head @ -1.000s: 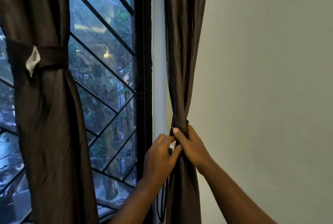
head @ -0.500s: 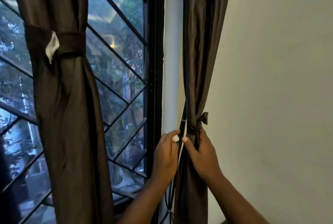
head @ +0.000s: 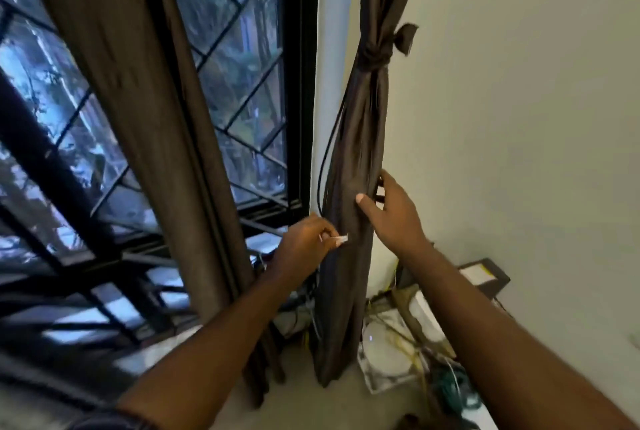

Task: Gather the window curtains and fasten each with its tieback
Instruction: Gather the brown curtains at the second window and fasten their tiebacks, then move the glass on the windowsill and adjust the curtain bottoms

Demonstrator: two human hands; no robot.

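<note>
1. The right curtain hangs gathered beside the window frame, its long axis near upright.
2. The tieback cinches it high up, crosswise, its loose end pointing right.
3. My right hand grips the curtain's right edge well below the tieback, thumb in front.
4. My left hand pinches a white tab that points right, at the curtain.

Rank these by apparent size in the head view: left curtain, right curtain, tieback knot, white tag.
1. left curtain, though it likely hangs nearer the camera
2. right curtain
3. tieback knot
4. white tag, pinched in the left hand
</note>
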